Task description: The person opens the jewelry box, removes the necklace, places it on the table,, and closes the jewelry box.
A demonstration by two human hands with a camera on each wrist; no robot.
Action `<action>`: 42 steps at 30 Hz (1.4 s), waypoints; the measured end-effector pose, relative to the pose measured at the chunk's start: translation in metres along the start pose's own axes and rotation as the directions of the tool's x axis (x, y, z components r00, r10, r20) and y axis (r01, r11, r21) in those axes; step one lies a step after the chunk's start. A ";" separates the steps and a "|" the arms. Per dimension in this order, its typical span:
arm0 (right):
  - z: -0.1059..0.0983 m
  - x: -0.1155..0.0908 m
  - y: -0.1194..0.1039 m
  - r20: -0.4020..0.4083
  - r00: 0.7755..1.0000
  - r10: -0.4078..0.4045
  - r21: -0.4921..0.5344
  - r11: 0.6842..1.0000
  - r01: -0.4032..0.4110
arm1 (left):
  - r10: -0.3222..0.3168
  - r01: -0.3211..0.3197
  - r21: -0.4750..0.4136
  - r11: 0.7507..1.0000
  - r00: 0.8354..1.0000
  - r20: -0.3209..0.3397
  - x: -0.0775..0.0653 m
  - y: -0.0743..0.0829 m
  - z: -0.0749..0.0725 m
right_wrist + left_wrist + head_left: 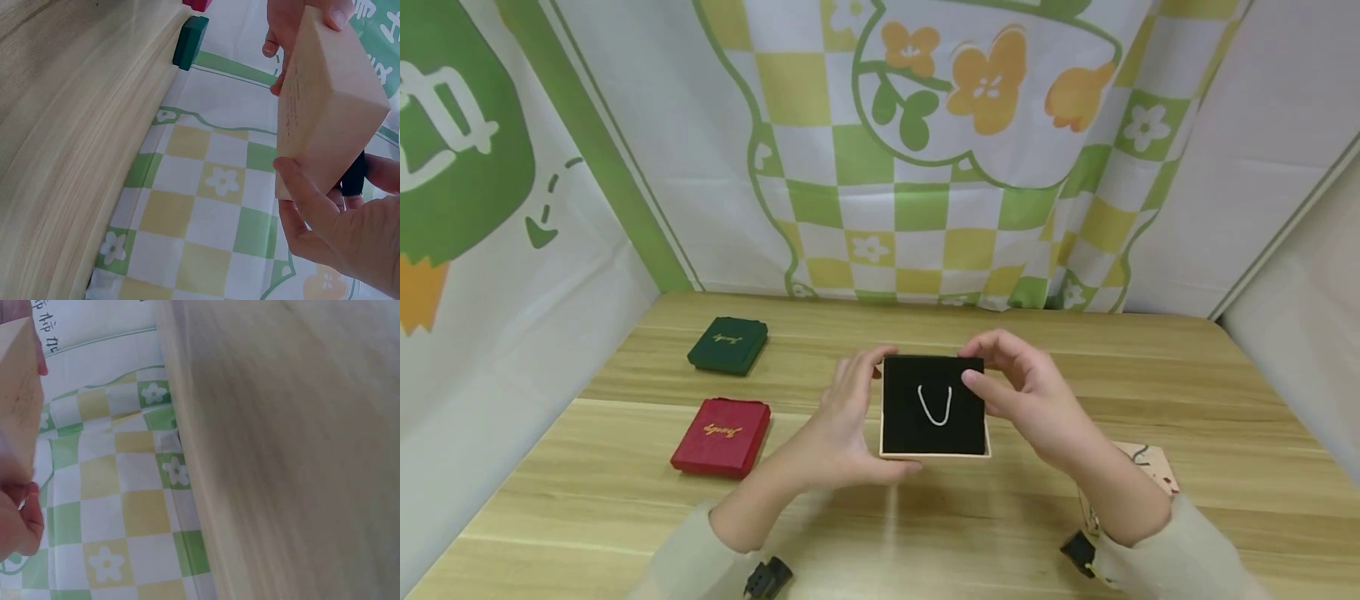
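Both hands hold a cream jewelry box [897,456] above the table, its open side towards the head camera. Inside sits a black pad [910,417] with a thin white cord or chain [942,423] in a U across it. My left hand [842,425] grips the box's left side, thumb along the lower edge. On the upper right corner, my right hand [1037,400] has its thumb against the black pad and its other fingers behind. The right wrist view shows the plain outer side of the box [319,94] and a bit of black by the right fingers.
A green jewelry box [728,345] and a red jewelry box [722,437] lie closed on the wooden table [587,467] at left. A cream patterned piece [1153,460] lies partly under my right forearm. A printed curtain [925,208] hangs behind the table.
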State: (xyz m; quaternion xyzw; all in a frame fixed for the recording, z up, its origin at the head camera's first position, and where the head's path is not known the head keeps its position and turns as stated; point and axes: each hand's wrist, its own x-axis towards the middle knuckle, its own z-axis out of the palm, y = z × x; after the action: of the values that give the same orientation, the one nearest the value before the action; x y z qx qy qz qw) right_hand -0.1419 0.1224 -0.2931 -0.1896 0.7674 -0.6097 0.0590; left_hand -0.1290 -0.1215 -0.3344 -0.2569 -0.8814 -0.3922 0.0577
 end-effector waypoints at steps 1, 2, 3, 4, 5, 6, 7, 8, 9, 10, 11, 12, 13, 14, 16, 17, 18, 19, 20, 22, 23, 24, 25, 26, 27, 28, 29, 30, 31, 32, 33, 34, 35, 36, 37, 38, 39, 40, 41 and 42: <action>0.000 0.000 0.001 0.003 1.000 -0.002 -0.009 1.000 0.002 | -0.004 0.004 0.010 1.000 1.000 0.017 0.000 0.000 -0.001; 0.000 0.000 0.001 0.006 1.000 -0.002 -0.016 1.000 0.002 | -0.009 0.009 0.010 1.000 0.999 0.032 0.000 0.000 -0.001; 0.000 -0.001 0.002 0.010 1.000 -0.002 -0.024 1.000 0.002 | -0.013 0.013 0.008 1.000 0.999 0.046 0.000 0.000 -0.002; 0.000 -0.001 0.003 0.013 1.000 -0.001 -0.030 1.000 0.002 | -0.018 0.018 -0.003 1.000 0.998 0.060 0.000 -0.001 -0.002; 0.000 -0.001 0.004 0.014 1.000 -0.001 -0.039 0.999 0.001 | -0.023 0.024 -0.013 1.000 0.997 0.070 0.001 -0.001 -0.003; 0.000 -0.001 0.005 0.010 1.000 -0.002 -0.049 0.999 0.002 | -0.029 0.032 -0.031 0.999 0.996 0.083 0.001 -0.001 -0.003; 0.000 -0.001 0.006 0.000 1.000 -0.010 -0.064 0.998 0.010 | -0.034 0.039 -0.052 0.998 0.995 0.092 0.002 -0.002 -0.003; -0.001 0.000 0.007 -0.014 1.000 -0.023 -0.081 0.996 0.022 | -0.036 0.044 -0.075 0.996 0.994 0.099 0.003 -0.002 -0.003; -0.001 0.000 0.008 -0.029 0.999 -0.037 -0.098 0.995 0.034 | -0.044 0.053 -0.091 0.994 0.994 0.105 0.003 -0.003 -0.003; -0.001 0.000 0.009 -0.044 0.998 -0.049 -0.115 0.992 0.043 | -0.051 0.063 -0.110 0.992 0.993 0.108 0.004 -0.003 -0.003; -0.001 0.001 0.010 -0.056 0.997 -0.061 -0.130 0.990 0.053 | -0.055 0.069 -0.125 0.990 0.992 0.109 0.004 -0.004 -0.003; -0.002 0.001 0.011 -0.064 0.995 -0.073 -0.145 0.987 0.063 | -0.057 0.072 -0.137 0.988 0.992 0.112 0.004 -0.005 -0.003; -0.002 0.002 0.011 -0.070 0.994 -0.080 -0.159 0.985 0.068 | -0.059 0.075 -0.144 0.987 0.992 0.114 0.004 -0.006 -0.003; -0.002 0.002 0.012 -0.071 0.994 -0.083 -0.164 0.984 0.070 | -0.060 0.076 -0.141 0.987 0.991 0.118 0.003 -0.007 -0.003; -0.002 0.003 0.013 -0.072 0.994 -0.081 -0.178 0.982 0.067 | -0.066 0.084 -0.132 0.988 0.988 0.139 0.002 -0.009 -0.004; -0.002 0.003 0.013 -0.072 0.994 -0.078 -0.182 0.981 0.064 | -0.069 0.089 -0.128 0.988 0.986 0.152 0.001 -0.009 -0.005; -0.002 0.003 0.014 -0.074 0.994 -0.075 -0.186 0.981 0.061 | -0.075 0.097 -0.123 0.988 0.983 0.169 0.001 -0.009 -0.005; -0.002 0.002 0.014 -0.077 0.994 -0.072 -0.186 0.981 0.056 | -0.085 0.109 -0.122 0.987 0.979 0.186 0.001 -0.009 -0.006; -0.002 0.002 0.015 -0.080 0.994 -0.069 -0.184 0.981 0.053 | -0.090 0.116 -0.116 0.986 0.975 0.201 0.001 -0.009 -0.006; -0.002 0.001 0.016 -0.084 0.994 -0.067 -0.180 0.982 0.051 | -0.109 0.137 -0.110 0.984 0.968 0.225 0.001 -0.009 -0.007; -0.001 0.001 0.017 -0.085 0.994 -0.069 -0.174 0.983 0.053 | -0.114 0.142 -0.110 0.984 0.966 0.231 0.002 -0.010 -0.007; -0.001 0.001 0.018 -0.085 0.994 -0.072 -0.168 0.984 0.057 | -0.118 0.148 -0.109 0.983 0.964 0.237 0.002 -0.010 -0.007; -0.001 0.001 0.019 -0.083 0.994 -0.074 -0.160 0.985 0.060 | -0.122 0.152 -0.114 0.982 0.963 0.240 0.002 -0.011 -0.007; -0.001 0.001 0.019 -0.083 0.994 -0.078 -0.151 0.986 0.065 | -0.123 0.155 -0.120 0.981 0.963 0.242 0.002 -0.012 -0.007; 0.000 0.001 0.020 -0.082 0.993 -0.081 -0.140 0.988 0.069 | -0.124 0.158 -0.130 0.979 0.963 0.241 0.002 -0.012 -0.007; 0.000 0.001 0.021 -0.081 0.993 -0.085 -0.127 0.989 0.074 | -0.121 0.159 -0.144 0.977 0.963 0.240 0.002 -0.013 -0.006; 0.000 0.002 0.022 -0.079 0.993 -0.084 -0.116 0.990 0.075 | -0.116 0.157 -0.159 0.975 0.964 0.239 0.002 -0.014 -0.005; 0.001 0.002 0.022 -0.080 0.993 -0.083 -0.107 0.991 0.074 | -0.112 0.156 -0.173 0.973 0.965 0.239 0.002 -0.015 -0.004; 0.001 0.002 0.022 -0.082 0.993 -0.081 -0.101 0.992 0.073 | -0.107 0.154 -0.187 0.970 0.965 0.239 0.001 -0.015 -0.003; 0.001 0.002 0.023 -0.086 0.993 -0.080 -0.098 0.993 0.072 | -0.103 0.152 -0.197 0.969 0.965 0.239 0.001 -0.016 -0.002; 0.001 0.002 0.023 -0.090 0.993 -0.079 -0.096 0.993 0.070 | -0.102 0.153 -0.203 0.967 0.965 0.241 0.001 -0.017 0.000; 0.001 0.002 0.023 -0.096 0.993 -0.075 -0.095 0.993 0.066 | -0.103 0.155 -0.205 0.966 0.964 0.245 0.000 -0.018 0.001; 0.000 0.002 0.023 -0.102 0.992 -0.069 -0.095 0.994 0.060 | -0.105 0.158 -0.203 0.966 0.963 0.249 0.000 -0.019 0.002; 0.000 0.002 0.023 -0.108 0.992 -0.066 -0.092 0.994 0.056 | -0.111 0.164 -0.197 0.967 0.960 0.256 -0.001 -0.020 0.003; -0.001 0.002 0.023 -0.115 0.991 -0.062 -0.088 0.995 0.052 | -0.115 0.169 -0.191 0.967 0.958 0.262 -0.002 -0.021 0.004; -0.002 0.001 0.023 -0.123 0.991 -0.054 -0.084 0.995 0.044 | -0.118 0.170 -0.182 0.968 0.957 0.266 -0.003 -0.022 0.005; -0.003 0.001 0.022 -0.129 0.990 -0.049 -0.080 0.996 0.038 | -0.118 0.169 -0.174 0.970 0.955 0.271 -0.003 -0.023 0.006; -0.004 0.001 0.022 -0.135 0.990 -0.042 -0.073 0.997 0.033 | -0.117 0.167 -0.167 0.972 0.954 0.275 -0.004 -0.024 0.007; -0.005 0.001 0.021 -0.139 0.989 -0.040 -0.069 0.997 0.030 | -0.116 0.166 -0.164 0.973 0.954 0.278 -0.005 -0.025 0.007; -0.006 0.001 0.021 -0.144 0.989 -0.037 -0.063 0.998 0.029 | -0.115 0.165 -0.162 0.973 0.953 0.280 -0.005 -0.025 0.008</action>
State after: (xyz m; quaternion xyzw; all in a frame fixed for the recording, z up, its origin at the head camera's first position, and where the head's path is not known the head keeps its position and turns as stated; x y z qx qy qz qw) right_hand -0.1489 0.1311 -0.3118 -0.1592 0.7846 -0.5991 -0.0128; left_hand -0.1361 -0.1316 -0.3580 -0.2484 -0.8573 -0.4362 -0.1142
